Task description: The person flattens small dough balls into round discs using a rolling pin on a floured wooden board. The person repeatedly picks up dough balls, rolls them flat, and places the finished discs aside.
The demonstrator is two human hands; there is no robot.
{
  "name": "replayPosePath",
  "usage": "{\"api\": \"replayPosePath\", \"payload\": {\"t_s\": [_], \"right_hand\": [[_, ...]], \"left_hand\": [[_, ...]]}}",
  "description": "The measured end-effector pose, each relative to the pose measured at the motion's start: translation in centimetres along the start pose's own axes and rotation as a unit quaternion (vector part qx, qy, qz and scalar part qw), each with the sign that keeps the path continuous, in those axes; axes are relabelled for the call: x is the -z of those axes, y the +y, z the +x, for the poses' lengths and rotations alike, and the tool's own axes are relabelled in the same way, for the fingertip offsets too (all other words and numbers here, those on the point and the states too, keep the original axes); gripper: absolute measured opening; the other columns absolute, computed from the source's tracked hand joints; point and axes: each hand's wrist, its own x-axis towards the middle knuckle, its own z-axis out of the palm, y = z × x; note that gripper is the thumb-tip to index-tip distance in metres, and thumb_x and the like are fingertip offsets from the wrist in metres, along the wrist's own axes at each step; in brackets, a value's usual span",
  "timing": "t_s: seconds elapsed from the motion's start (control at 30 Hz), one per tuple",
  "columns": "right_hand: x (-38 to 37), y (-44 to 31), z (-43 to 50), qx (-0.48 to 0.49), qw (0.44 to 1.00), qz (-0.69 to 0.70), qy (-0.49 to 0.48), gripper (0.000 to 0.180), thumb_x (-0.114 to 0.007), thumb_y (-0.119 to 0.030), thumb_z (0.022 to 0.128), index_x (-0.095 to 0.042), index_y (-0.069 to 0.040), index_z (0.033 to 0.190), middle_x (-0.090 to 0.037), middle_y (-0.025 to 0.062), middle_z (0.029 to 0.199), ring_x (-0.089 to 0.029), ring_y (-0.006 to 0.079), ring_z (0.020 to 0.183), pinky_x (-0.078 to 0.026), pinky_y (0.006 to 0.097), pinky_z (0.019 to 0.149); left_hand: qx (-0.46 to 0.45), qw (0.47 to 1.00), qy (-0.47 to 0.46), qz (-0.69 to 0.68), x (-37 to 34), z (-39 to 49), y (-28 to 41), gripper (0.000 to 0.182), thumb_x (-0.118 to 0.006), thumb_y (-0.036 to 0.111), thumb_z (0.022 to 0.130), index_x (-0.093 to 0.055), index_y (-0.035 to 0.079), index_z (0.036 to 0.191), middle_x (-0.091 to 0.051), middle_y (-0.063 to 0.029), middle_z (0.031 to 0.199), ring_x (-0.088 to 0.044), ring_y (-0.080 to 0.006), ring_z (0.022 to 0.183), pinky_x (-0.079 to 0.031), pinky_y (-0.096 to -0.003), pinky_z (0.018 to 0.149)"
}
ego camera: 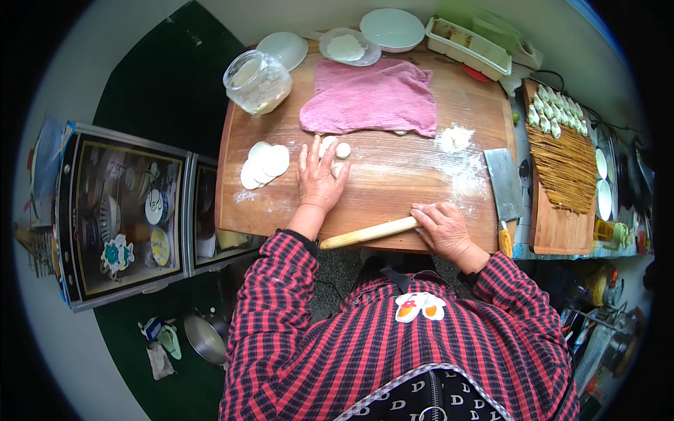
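Note:
My left hand (318, 179) lies palm down over the wooden board (379, 194), its fingers spread among small dough pieces (343, 151). Some of the dough is hidden beneath the fingers. With my right hand (444, 229) I hold the right end of a wooden rolling pin (371, 233), which slants along the board's near edge. Left of my left hand is an overlapping stack of thin, round dough wrappers (265, 164). A pink cloth (371, 97) covers part of the board beyond the dough, with a pale piece peeking out under its near edge.
A cleaver (503, 184) rests at the board's right edge, near loose flour (455, 138). A clear jar (258, 84), bowls (392, 29) and a white plastic tray (468, 47) line the far side. Rightward, filled dumplings (558, 110) sit on a stick mat (563, 163).

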Motion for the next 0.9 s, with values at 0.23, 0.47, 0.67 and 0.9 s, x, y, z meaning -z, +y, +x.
{"api": "replayPosePath", "payload": {"t_s": [0.23, 0.47, 0.67, 0.9], "right_hand": [[-0.3, 0.3, -0.3, 0.009, 0.999, -0.001, 0.032, 0.041, -0.076, -0.027, 0.087, -0.069, -0.013, 0.124, -0.07, -0.0005, 0.123, -0.064, 0.0199, 0.106, -0.051, 0.0388, 0.095], [-1.1, 1.0, -1.1, 0.003, 0.996, 0.022, 0.092, 0.033, -0.067, -0.023, 0.087, -0.07, -0.014, 0.119, -0.07, -0.0019, 0.119, -0.064, 0.0179, 0.104, -0.051, 0.0369, 0.095], [-0.1, 2.2, -2.9, -0.028, 0.995, 0.034, 0.09, 0.031, -0.064, -0.022, 0.089, -0.07, -0.015, 0.118, -0.07, -0.0015, 0.12, -0.064, 0.0181, 0.107, -0.05, 0.0364, 0.097], [0.2, 2.5, -3.0, -0.022, 0.991, 0.069, 0.11, 0.029, -0.064, -0.022, 0.089, -0.07, -0.013, 0.116, -0.069, 0.0008, 0.115, -0.064, 0.0201, 0.104, -0.05, 0.0372, 0.094]], "left_hand": [[-0.217, 0.968, -0.123, 0.008, -1.7, -0.3, 6.3, 0.05, -0.07, 0.039, 0.096, -0.065, 0.03, 0.145, -0.047, -0.0098, 0.164, -0.036, -0.0402, 0.154, -0.033, -0.0574, 0.123], [-0.251, 0.942, -0.21, 0.072, -1.0, 2.4, 6.9, 0.049, -0.061, 0.04, 0.102, -0.063, 0.027, 0.149, -0.049, -0.0046, 0.163, -0.036, -0.031, 0.156, -0.025, -0.0553, 0.129], [-0.331, 0.927, -0.171, -0.035, -2.3, 5.4, 12.8, 0.048, -0.061, 0.025, 0.102, -0.061, 0.011, 0.147, -0.057, -0.0085, 0.155, -0.052, -0.0308, 0.144, -0.037, -0.0476, 0.123], [-0.383, 0.909, -0.153, -0.057, -7.8, 8.5, 20.7, 0.045, -0.06, 0.006, 0.095, -0.065, 0.007, 0.139, -0.064, -0.0091, 0.145, -0.061, -0.0294, 0.133, -0.05, -0.0417, 0.111]]}}
